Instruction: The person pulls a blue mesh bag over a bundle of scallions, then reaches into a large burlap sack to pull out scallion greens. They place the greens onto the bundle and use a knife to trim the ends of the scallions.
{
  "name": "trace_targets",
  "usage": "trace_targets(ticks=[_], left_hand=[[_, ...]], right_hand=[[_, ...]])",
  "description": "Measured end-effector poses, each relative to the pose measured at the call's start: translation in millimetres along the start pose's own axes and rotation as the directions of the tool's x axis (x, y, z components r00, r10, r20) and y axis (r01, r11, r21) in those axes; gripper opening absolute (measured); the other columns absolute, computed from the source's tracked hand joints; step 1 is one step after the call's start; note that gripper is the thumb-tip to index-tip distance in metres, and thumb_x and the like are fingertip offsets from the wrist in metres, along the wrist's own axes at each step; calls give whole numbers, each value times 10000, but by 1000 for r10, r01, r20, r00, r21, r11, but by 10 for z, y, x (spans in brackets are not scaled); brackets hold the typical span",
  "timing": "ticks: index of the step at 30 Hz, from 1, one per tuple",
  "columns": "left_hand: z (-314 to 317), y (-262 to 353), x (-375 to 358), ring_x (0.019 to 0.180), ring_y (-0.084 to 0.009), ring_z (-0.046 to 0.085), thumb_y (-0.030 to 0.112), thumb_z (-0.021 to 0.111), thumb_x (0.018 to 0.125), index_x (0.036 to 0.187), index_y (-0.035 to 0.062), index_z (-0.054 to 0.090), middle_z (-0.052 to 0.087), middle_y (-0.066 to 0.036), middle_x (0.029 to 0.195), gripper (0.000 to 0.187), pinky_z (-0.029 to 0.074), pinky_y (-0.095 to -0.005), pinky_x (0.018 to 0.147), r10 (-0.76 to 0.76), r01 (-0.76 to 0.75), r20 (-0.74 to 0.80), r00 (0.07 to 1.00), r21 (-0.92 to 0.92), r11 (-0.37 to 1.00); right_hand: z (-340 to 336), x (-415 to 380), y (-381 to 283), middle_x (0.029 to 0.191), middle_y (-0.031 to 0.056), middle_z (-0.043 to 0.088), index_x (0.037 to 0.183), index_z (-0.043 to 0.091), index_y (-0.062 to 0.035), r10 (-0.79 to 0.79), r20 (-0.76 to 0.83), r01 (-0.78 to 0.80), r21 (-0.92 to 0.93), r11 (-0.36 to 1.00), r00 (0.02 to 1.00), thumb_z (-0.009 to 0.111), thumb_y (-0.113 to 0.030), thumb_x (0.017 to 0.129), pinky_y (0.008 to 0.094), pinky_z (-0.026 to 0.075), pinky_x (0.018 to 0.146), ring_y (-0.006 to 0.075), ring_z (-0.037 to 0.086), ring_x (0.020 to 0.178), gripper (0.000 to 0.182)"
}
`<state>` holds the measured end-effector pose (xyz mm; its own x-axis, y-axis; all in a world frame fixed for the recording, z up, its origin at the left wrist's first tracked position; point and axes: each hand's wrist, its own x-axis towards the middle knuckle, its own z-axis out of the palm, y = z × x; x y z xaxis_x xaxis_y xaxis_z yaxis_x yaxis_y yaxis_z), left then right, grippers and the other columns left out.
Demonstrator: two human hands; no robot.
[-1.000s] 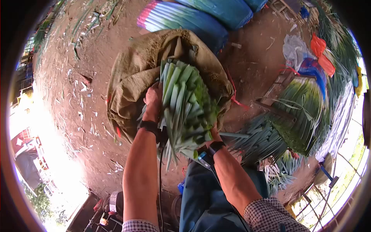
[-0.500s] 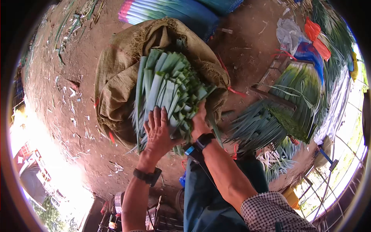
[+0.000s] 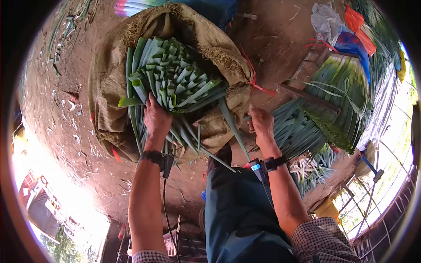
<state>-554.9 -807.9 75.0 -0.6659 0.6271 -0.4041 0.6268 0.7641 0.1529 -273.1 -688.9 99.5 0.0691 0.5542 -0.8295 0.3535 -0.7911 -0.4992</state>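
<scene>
A thick bundle of leeks (image 3: 173,70) stands in an open burlap sack (image 3: 107,87), cut green ends facing up. My left hand (image 3: 158,118) grips the near side of the bundle, its fingertips partly hidden among the leaves. Several long loose leaves hang over the sack's near rim. To the right of the sack, my right hand (image 3: 262,125) is off the bundle, fingers curled in with nothing visible in them. A drooping leaf (image 3: 233,127) lies just left of it.
Tied leeks (image 3: 337,92) rest on a wooden frame (image 3: 313,98) at right. Behind the sack lies a blue-wrapped bundle (image 3: 193,8). Plastic bags (image 3: 326,22) sit at upper right. Leaf scraps litter the dirt floor (image 3: 66,118). My trousered legs (image 3: 241,210) are close below the sack.
My right hand has left the bundle and moved right. My left hand has shifted from lying flat on the leaves to gripping their near side. The bundle sits more upright in the sack.
</scene>
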Motion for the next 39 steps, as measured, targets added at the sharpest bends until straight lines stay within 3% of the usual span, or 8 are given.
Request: trace_targets(ticks=[5, 9, 13, 19, 21, 31, 35, 39], left_hand=[[119, -85, 25, 1107, -450, 562, 294, 809, 725, 1400, -9, 372, 551, -224, 1276, 860, 490, -505, 916, 44, -44, -22, 999, 3, 999], [124, -53, 50, 1103, -440, 565, 167, 729, 767, 1323, 3, 430, 569, -216, 1246, 652, 491, -503, 909, -1, 1, 19, 1000, -3, 1000], [32, 68, -80, 1063, -422, 582, 47, 607, 793, 1179, 7, 513, 605, -206, 1128, 399, 495, -502, 880, 28, -26, 67, 997, -20, 999], [241, 361, -616, 1080, -420, 567, 117, 630, 799, 1181, 29, 540, 605, -207, 1143, 403, 468, -518, 910, 418, -352, 394, 818, -232, 907], [426, 421, -692, 1098, -420, 561, 132, 642, 795, 1207, 26, 530, 601, -211, 1157, 440, 459, -519, 928, 462, -396, 459, 759, -238, 887], [585, 657, -724, 1189, -425, 529, 207, 702, 778, 1336, 10, 480, 585, -228, 1230, 632, 411, -526, 1021, 290, -277, 562, 774, -111, 955], [-96, 1029, -1106, 1304, -437, 445, 257, 782, 746, 1446, 19, 410, 439, -256, 1455, 828, 346, -489, 1103, 321, -373, 534, 782, -11, 928], [-580, 1401, -1833, 1265, -406, 501, 137, 697, 848, 1332, -12, 547, 525, -250, 1375, 528, 389, -444, 1087, 282, -282, -23, 959, 23, 959]], right_hand=[[399, 313, 142, 547, -18, 407, 621, 502, -36, -338, 149, 330, 81, 941, 929, 677, -348, 928, 328, 299, 459, 107, 373, 497, 472], [-79, -24, 373, 711, 61, 594, 855, 621, 33, -419, 93, 404, -517, 755, 903, 608, -183, 972, 321, 411, 591, 153, 516, 656, 246], [-404, -986, -98, 1126, 159, 678, 1173, 656, 13, -468, 297, 515, -103, 851, 833, 592, -99, 969, 299, 484, 859, 185, 628, 1060, 242], [-137, -1342, -539, 961, 41, 656, 1146, 651, 33, -660, 476, 625, 258, 737, 581, 619, -73, 958, 282, 478, 764, 111, 579, 873, 218], [-18, -1414, -471, 965, 60, 650, 1100, 654, 26, -519, 509, 328, 420, 846, 687, 603, -57, 963, 296, 478, 755, 126, 580, 868, 168], [-888, -1042, 547, 823, 170, 618, 1045, 606, -40, -689, 366, 759, -84, 646, 626, 670, -136, 884, 450, 486, 675, 358, 612, 776, 198], [-1495, -1047, 831, 799, 175, 622, 975, 607, -37, -673, 435, 787, -158, 597, 598, 687, -123, 858, 472, 484, 644, 375, 620, 746, 166], [-2234, -797, 1041, 830, 172, 640, 910, 621, -28, -617, 538, 795, -189, 576, 574, 687, -116, 839, 458, 500, 674, 372, 637, 771, 132]])
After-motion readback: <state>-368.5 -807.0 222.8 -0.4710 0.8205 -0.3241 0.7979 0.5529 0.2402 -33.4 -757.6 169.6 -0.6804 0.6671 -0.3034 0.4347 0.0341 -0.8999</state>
